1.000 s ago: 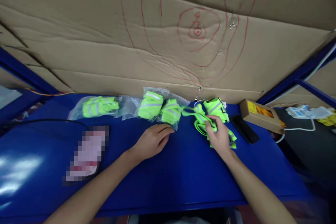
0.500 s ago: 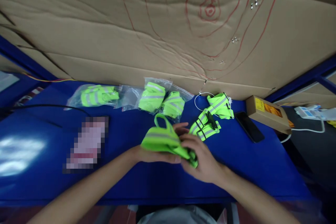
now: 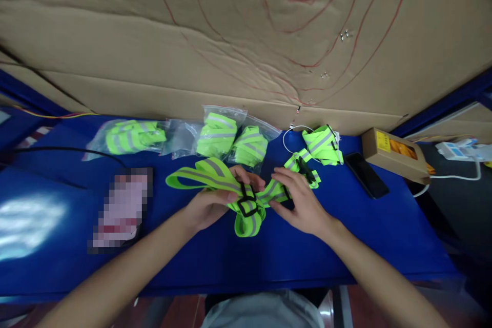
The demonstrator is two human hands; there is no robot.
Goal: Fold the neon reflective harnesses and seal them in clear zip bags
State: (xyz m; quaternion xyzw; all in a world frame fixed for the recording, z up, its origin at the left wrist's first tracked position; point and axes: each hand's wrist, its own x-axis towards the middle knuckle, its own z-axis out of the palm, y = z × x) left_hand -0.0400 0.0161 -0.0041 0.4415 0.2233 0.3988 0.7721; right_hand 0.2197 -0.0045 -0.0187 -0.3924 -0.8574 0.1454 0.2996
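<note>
My left hand grips a bundle of fluorescent yellow-green reflective strap with a grey stripe. A wide loop of the strap sticks out to the left, and a smaller loop hangs below. Black plastic slider buckles sit on the strap beside my left fingertips. My right hand is just to the right, its thumb and fingers apart around a stretch of strap leading right. Beyond it lies more strap with a black clip; whether it joins the held piece is partly hidden by my right hand.
Clear bags of green straps lie along the cardboard wall. Folded strap and a white cable are behind my right hand. A black phone and an open cardboard box stand right. A blurred-out pink item lies left.
The bundle has opened out: a loop now extends left and the black buckles show. My right hand has come off the bundle and moved right, its fingers spreading. The view has tilted down slightly.
</note>
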